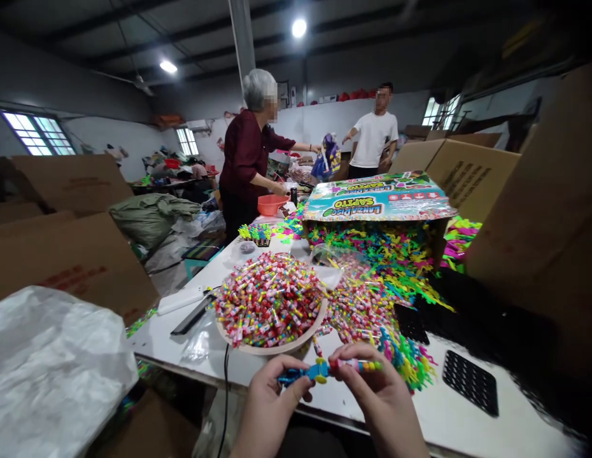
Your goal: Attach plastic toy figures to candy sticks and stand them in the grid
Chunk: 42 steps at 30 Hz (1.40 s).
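Note:
Between my hands, over the table's front edge, a blue plastic toy figure (317, 369) with yellow parts meets a small candy tube (356, 365) end to end. My left hand (275, 394) pinches the blue figure by its left end. The fingers of my right hand (372, 388) close round the tube, which has a red end and coloured candies inside. Just beyond, a round bowl (296, 344) is heaped with similar tubes (272, 299). More loose tubes (358, 305) lie to its right. A pile of green, blue and yellow toy figures (413, 362) sits beside my right hand.
A printed carton (377, 197) spills colourful figures onto the white table (258, 372). A black perforated tray (470, 381) lies at right. Large cardboard boxes (529, 210) and a white sack (57, 369) flank the table. Two people (243, 146) stand behind; a red basin (272, 205) is near one.

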Tool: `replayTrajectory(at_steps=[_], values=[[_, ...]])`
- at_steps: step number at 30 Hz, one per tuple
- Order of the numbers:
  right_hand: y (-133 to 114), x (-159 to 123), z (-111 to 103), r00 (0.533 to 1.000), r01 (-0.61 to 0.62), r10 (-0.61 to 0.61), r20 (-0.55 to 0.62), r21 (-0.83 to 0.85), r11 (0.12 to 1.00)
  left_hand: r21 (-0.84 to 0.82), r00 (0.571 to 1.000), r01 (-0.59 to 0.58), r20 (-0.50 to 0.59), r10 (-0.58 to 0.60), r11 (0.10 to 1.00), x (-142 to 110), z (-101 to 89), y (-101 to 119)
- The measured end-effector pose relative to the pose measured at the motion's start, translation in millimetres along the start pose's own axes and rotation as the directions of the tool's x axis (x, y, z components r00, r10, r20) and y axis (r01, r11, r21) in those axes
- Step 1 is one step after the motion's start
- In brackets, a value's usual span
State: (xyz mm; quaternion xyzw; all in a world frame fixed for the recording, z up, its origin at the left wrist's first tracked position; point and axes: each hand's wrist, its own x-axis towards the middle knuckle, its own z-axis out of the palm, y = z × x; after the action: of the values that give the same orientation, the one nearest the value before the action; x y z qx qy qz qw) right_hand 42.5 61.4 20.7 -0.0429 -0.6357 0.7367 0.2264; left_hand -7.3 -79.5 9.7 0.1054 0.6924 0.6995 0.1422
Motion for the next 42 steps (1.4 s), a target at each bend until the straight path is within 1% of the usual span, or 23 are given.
replayTrajectory(at_steps=[4, 10, 13, 16, 19, 24, 29, 32, 36, 38, 42], values=[[2.6, 0.9, 6.9, 0.999, -0.018, 0.017, -0.032, -0.031, 0.999, 0.013, 0.999, -0.027, -0.021, 0.028, 1.0, 1.4, -3.3, -1.0], [4.8, 4.6, 1.9, 0.999, -0.027, 0.028, 0.018, -0.066, 0.997, 0.095, 0.998, -0.053, -0.029, 0.056, 0.994, 2.8, -6.5, -3.6], [2.1, 3.6, 1.6, 0.999, -0.052, 0.053, 0.009, -0.066, 0.996, 0.128, 0.996, -0.077, -0.028, 0.081, 0.989, 2.7, -6.7, -3.8], [-0.6, 1.3, 1.4, 0.996, -0.089, 0.089, -0.005, -0.059, 0.994, 0.195, 0.994, -0.103, -0.017, 0.109, 0.975, 1.4, -5.9, -3.5], [-0.6, -0.5, -2.9, 0.994, -0.112, 0.112, -0.001, -0.061, 0.992, 0.253, 0.988, -0.155, 0.011, 0.157, 0.955, -0.3, -3.8, -4.5], [1.1, -2.0, -15.4, 0.995, -0.085, 0.09, 0.045, -0.106, 0.991, 0.296, 0.964, -0.261, 0.034, 0.263, 0.919, -1.8, 2.1, -4.8], [-1.3, -3.7, -23.2, 0.993, -0.107, 0.111, 0.033, -0.099, 0.989, 0.391, 0.948, -0.308, 0.048, 0.315, 0.867, -5.7, 8.3, -0.7], [-2.0, -5.5, -25.9, 0.992, -0.129, 0.129, 0.008, -0.019, 0.991, 0.469, 0.918, -0.373, 0.062, 0.391, 0.8, -9.4, 12.6, 1.1], [-0.2, -7.7, -30.1, 0.99, -0.138, 0.14, -0.023, 0.059, 0.989, 0.519, 0.85, -0.492, 0.112, 0.515, 0.699, -11.6, 17.8, 1.5], [0.5, -8.3, -31.9, 0.988, -0.15, 0.152, -0.027, 0.069, 0.986, 0.523, 0.824, -0.533, 0.141, 0.548, 0.666, -11.5, 19.3, 1.3], [-0.4, -8.5, -34.4, 0.989, -0.147, 0.149, -0.017, 0.081, 0.986, 0.538, 0.788, -0.578, 0.173, 0.591, 0.613, -11.6, 20.6, 2.1]])
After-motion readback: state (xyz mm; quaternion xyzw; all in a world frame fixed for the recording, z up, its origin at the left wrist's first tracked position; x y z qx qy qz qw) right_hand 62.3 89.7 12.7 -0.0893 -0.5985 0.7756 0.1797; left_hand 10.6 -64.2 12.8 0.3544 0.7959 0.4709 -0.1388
